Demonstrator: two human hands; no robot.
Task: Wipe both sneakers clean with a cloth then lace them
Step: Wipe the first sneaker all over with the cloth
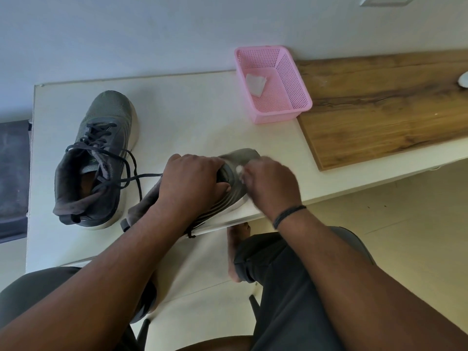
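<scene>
The near sneaker (pixel 235 171) is lain on its side at the front edge of the white worktop (pixel 192 110), toe pointed away and pale sole turned to the right. It is gripped across the upper by the left hand (pixel 192 181), whose fingers are curled over the collar with the thumb tucked into the opening. A small white cloth (pixel 239 169) is pinched in the curled fingers of the right hand (pixel 271 186) and is pressed against the grey side panel near the toe; only a scrap of it is seen above the knuckles, and the hand is blurred. A black band (pixel 288 214) is worn on the right wrist. The second sneaker (pixel 98 160) is stood upright well to the left, its dark laces (pixel 119 171) threaded but untied and trailed toward the near sneaker. A pink basket (pixel 296 97) is set at the back of the worktop, partly on a wooden board (pixel 379 102), and a white wad (pixel 255 84) is held inside it.
</scene>
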